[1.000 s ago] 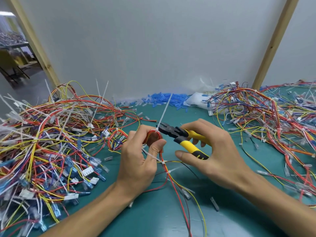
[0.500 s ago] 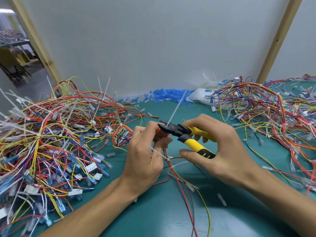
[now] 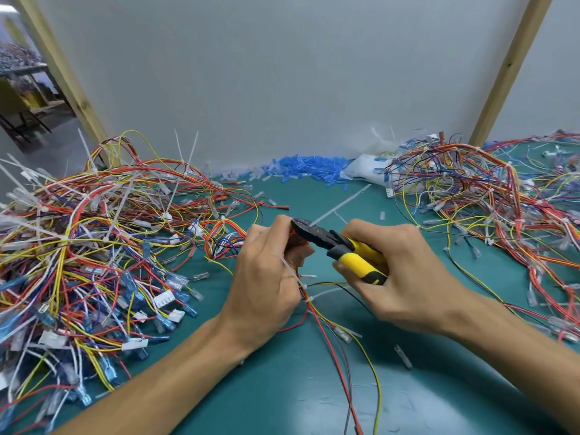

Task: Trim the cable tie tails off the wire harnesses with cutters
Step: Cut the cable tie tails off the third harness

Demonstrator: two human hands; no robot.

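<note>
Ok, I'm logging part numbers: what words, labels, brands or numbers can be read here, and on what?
None can be read.
The cutters show no brand on their yellow handles.
The white bag by the wall has blue marks, too blurred to tell if they are print.
The white connector housings in the left pile show no legible marking.

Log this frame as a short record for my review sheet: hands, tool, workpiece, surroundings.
left hand: grips one harness near its tie
right hand: grips the cutters by the yellow handles
cutter head: black, set at the base of the tie tail
tail state: white, sticks up and to the right; whether it is cut cannot be told
left pile: harnesses with long tails
right pile: more harnesses
surface: green mat
back edge: blue sleeves
</note>
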